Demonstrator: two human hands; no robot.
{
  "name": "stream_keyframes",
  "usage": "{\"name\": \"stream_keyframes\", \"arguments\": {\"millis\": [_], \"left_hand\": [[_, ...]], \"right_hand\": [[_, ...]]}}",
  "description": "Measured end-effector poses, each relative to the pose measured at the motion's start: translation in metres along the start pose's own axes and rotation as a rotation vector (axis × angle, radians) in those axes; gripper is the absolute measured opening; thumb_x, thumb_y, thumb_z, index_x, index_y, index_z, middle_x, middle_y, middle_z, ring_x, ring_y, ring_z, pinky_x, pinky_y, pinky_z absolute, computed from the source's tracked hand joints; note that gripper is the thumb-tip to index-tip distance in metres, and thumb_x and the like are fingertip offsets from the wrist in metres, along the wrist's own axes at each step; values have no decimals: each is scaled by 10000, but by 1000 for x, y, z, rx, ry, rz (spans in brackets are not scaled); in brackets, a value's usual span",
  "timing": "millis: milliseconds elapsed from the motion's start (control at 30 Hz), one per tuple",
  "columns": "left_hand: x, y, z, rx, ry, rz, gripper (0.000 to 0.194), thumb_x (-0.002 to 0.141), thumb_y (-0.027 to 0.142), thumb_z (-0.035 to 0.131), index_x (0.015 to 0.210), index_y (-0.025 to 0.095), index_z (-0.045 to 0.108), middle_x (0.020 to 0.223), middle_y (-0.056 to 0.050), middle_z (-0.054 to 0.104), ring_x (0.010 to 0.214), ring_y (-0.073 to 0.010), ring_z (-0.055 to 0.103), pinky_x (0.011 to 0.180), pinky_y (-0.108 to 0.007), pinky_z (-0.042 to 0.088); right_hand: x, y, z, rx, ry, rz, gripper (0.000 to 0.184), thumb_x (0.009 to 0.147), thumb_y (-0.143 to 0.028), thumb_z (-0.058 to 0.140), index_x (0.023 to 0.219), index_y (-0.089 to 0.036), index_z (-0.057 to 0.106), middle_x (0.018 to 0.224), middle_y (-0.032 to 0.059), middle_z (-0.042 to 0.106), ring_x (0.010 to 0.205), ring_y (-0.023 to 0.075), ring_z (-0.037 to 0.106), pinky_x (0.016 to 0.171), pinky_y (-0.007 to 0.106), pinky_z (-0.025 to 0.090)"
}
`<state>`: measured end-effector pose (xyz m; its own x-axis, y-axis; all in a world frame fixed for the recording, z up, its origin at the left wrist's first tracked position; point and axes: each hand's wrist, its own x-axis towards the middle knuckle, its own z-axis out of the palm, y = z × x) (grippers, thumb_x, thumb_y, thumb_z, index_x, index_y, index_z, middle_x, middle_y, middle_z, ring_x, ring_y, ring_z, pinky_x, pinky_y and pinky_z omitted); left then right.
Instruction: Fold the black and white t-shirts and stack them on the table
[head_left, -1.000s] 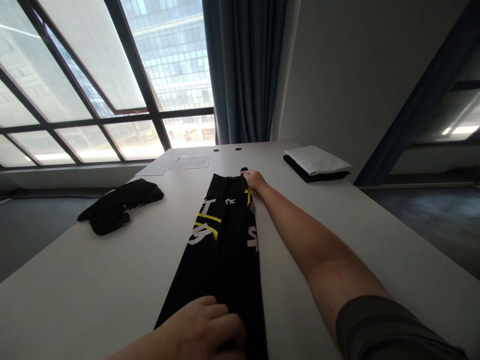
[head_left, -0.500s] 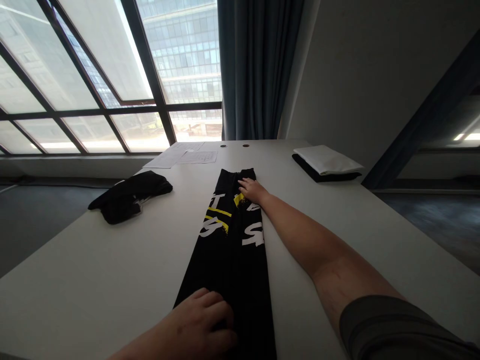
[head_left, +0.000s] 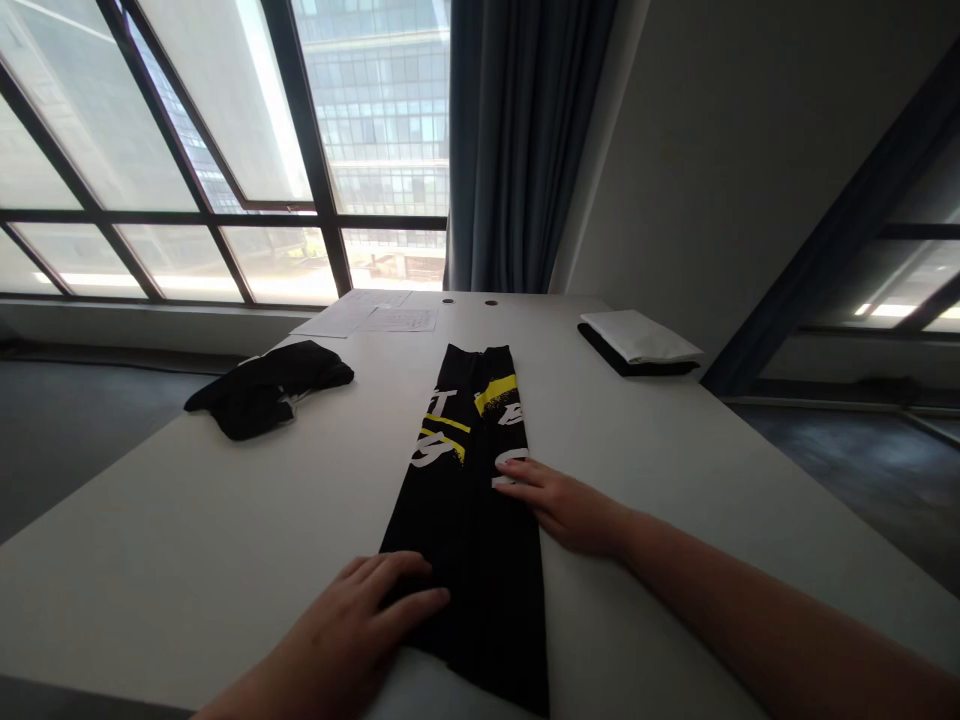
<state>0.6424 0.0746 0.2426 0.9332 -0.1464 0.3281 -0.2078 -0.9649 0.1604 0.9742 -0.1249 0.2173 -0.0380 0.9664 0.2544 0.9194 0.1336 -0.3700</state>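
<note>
A black garment (head_left: 499, 570) with white letters and yellow bands lies folded into a long narrow strip, running away from me. My left hand (head_left: 360, 610) rests on its left edge near the close end, thumb apart from the fingers. On the right edge, my right hand (head_left: 562, 500) lies with fingers stretched out over a white letter, partly hiding it. Neither hand grips the cloth. I cannot tell which kind of garment it is.
All this is on a white table (head_left: 300, 540). A crumpled black cloth item (head_left: 274, 385) lies to the left, with paper sheets (head_left: 397, 319) behind it. Back right sits a folded white piece (head_left: 641, 337) on a black one (head_left: 637, 368). Beyond stands a blue curtain (head_left: 517, 150).
My right hand has slid back toward me along the right edge, uncovering the yellow band and upper letter. My left hand has gone from curled to spread, a little farther left.
</note>
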Motion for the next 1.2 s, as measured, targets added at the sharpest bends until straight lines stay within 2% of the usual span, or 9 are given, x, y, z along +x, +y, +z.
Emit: {"name": "stream_keyframes", "arguments": {"millis": [167,400,533,633,767,900,1000,1100,1200], "left_hand": [[-17,-38,-11,-193,-137,-102,767,634,-33,522,1303,317,660,1341,-23,680,1257,-242,614,1103,-391,514],[-3,-59,-15,-399,-152,13,434,669,29,570,1024,250,688,1196,-32,737,1177,-229,648,1083,-394,493],[-8,-50,-10,-435,-107,-55,310,707,46,558,948,227,629,1172,-46,756,1169,-234,668,1067,-404,504],[-10,-43,-8,-521,-48,-143,260,818,75,528,1006,225,628,1194,-69,767,1225,-228,671,1058,-393,535],[-7,-43,-5,-436,-128,-50,394,759,69,610,1115,230,668,1433,-95,682,1442,-282,539,1224,-515,416],[-5,-50,-1,-345,-198,-69,696,692,15,614,1340,264,649,1598,-92,542,1535,-295,434,1263,-573,356],[-7,-52,-2,-378,-228,-42,598,714,30,614,1263,254,690,1549,-83,596,1517,-293,464,1287,-583,308],[-11,-44,-9,-438,-240,-11,484,754,54,593,1187,246,695,1419,-64,702,1432,-264,568,1289,-539,319],[-15,-25,-17,-483,-237,-61,546,760,39,532,1235,264,682,1313,-35,758,1255,-206,697,1130,-378,513]], "right_hand": [[-46,-65,2,40,-116,80,666,931,-104,586,1572,-278,548,1670,127,431,1552,301,396,1299,606,233],[-39,-117,17,-14,-181,238,696,902,-246,707,1578,-280,545,1676,173,403,1573,382,330,1254,725,165],[-35,-126,21,-48,-181,188,769,851,-393,793,1572,-277,551,1660,186,423,1555,436,343,1220,792,106],[-32,-125,26,-111,-103,98,654,913,-339,726,1542,-233,580,1535,182,585,1455,396,507,1236,782,76],[-26,-123,35,-206,46,65,561,971,-73,482,1506,-189,604,1386,166,699,1266,272,663,1249,663,298],[-25,-125,37,-164,-18,30,583,921,-105,527,1491,-189,623,1473,164,644,1366,316,598,1218,643,365],[-30,-125,34,-68,-117,-26,635,854,-180,609,1488,-194,633,1532,155,595,1462,377,502,1230,690,310],[-40,-123,24,61,-136,-46,642,833,-161,595,1472,-197,649,1502,139,624,1478,354,494,1238,650,330],[-50,-127,7,234,-80,-36,475,948,-179,535,1392,-217,700,1376,118,720,1353,269,631,1205,511,433]]}}
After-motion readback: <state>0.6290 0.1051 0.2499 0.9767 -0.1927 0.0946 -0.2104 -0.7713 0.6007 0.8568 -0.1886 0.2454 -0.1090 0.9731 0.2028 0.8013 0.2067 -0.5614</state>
